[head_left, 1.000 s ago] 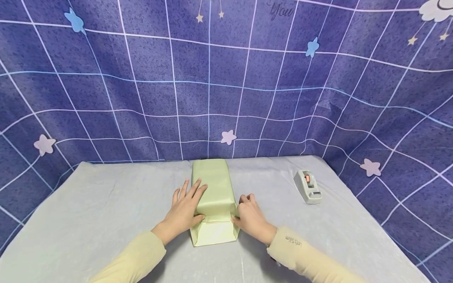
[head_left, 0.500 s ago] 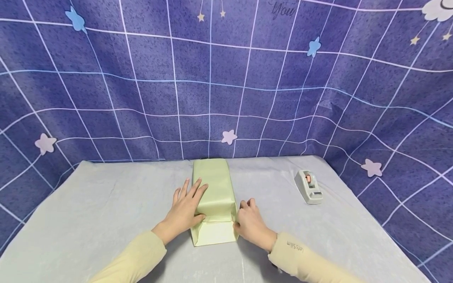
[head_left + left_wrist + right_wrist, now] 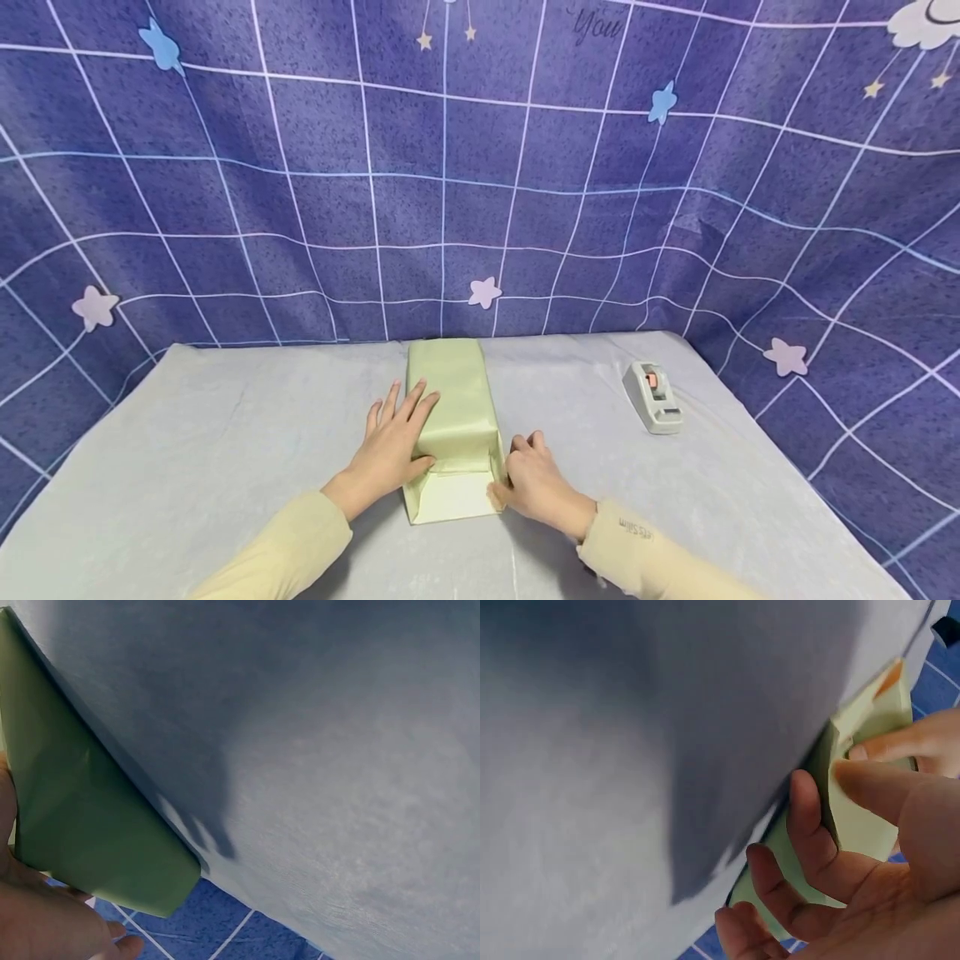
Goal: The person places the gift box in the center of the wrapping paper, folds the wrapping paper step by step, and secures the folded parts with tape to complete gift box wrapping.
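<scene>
A box wrapped in light green paper (image 3: 450, 392) lies lengthwise on the table in the head view. At its near end the wrapping paper (image 3: 456, 498) sticks out as a flap with folded sides. My left hand (image 3: 386, 443) rests spread over the box's left side and top, thumb by the near edge. In the left wrist view, the green side of the box (image 3: 97, 810) shows beside that hand. My right hand (image 3: 538, 483) pinches the right fold of the flap between thumb and index finger. The right wrist view shows the thumb (image 3: 877, 784) against the paper, other fingers loosely curled.
A white tape dispenser (image 3: 651, 400) with an orange-cored roll stands at the right of the table. Pale grey cloth (image 3: 262, 433) covers the table. Behind it hangs a purple-blue curtain (image 3: 480, 167) with grid lines and stars.
My right hand has slid slightly toward the near end along the right fold, its thumb now over the flap's corner. The left hand and the box have stayed in place.
</scene>
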Available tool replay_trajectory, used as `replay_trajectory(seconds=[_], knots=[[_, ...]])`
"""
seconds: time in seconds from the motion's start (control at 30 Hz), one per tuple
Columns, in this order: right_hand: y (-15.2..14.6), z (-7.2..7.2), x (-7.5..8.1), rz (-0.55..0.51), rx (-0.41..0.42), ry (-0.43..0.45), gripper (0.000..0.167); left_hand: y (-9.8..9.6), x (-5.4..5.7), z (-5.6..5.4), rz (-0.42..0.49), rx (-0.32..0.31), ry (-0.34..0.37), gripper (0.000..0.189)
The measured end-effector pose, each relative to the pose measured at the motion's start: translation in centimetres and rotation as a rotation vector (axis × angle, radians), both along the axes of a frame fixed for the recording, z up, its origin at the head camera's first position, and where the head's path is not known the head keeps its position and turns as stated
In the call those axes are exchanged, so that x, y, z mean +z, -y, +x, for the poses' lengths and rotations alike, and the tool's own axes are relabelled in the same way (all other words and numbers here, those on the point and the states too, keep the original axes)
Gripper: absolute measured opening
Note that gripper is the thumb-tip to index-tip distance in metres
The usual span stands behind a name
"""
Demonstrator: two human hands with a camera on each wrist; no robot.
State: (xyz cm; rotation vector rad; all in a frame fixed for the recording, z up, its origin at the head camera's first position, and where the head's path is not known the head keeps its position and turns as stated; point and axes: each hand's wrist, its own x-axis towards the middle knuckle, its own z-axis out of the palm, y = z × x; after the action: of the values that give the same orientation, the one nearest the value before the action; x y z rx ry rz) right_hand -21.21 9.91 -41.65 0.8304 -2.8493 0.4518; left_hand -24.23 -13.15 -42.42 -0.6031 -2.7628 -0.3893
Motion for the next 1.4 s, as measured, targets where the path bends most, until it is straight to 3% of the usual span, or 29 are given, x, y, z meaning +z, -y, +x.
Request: replay_trajectory(seconds=[0.17, 0.3, 0.33, 0.4, 0.53, 0.8, 1.1, 1.4], knots=[[-0.3, -0.9, 0.8, -0.075, -0.053, -0.126, 0.043, -0.1, 0.0, 0.1, -0.001, 0.000, 0.011, 0.092], [-0.8, -2.2, 0.7, -0.123, -0.045, -0.230, 0.006, -0.2, 0.0, 0.0, -0.004, 0.002, 0.012, 0.093], [-1.0, -2.7, 0.5, -0.129, -0.023, -0.244, 0.009, -0.1, 0.0, 0.0, -0.004, 0.003, 0.009, 0.093], [-1.3, -3.6, 0.2, -0.136, 0.037, -0.263, 0.034, -0.1, -0.1, 0.1, -0.005, 0.003, 0.002, 0.093], [-2.0, -5.1, 0.0, -0.123, 0.159, -0.198, 0.065, -0.2, -0.1, 0.1, 0.000, 0.001, 0.007, 0.093], [-2.4, -7.1, 1.1, -0.112, 0.341, -0.078, 0.090, -0.2, -0.2, 0.0, -0.004, 0.002, 0.006, 0.094], [-1.6, -8.1, 1.2, -0.074, 0.359, -0.040, 0.092, -0.2, 0.0, 0.0, -0.015, 0.005, 0.011, 0.092], [-1.5, -8.3, 0.5, -0.149, 0.345, 0.027, 0.082, -0.2, -0.1, 0.0, -0.004, -0.004, -0.006, 0.093]])
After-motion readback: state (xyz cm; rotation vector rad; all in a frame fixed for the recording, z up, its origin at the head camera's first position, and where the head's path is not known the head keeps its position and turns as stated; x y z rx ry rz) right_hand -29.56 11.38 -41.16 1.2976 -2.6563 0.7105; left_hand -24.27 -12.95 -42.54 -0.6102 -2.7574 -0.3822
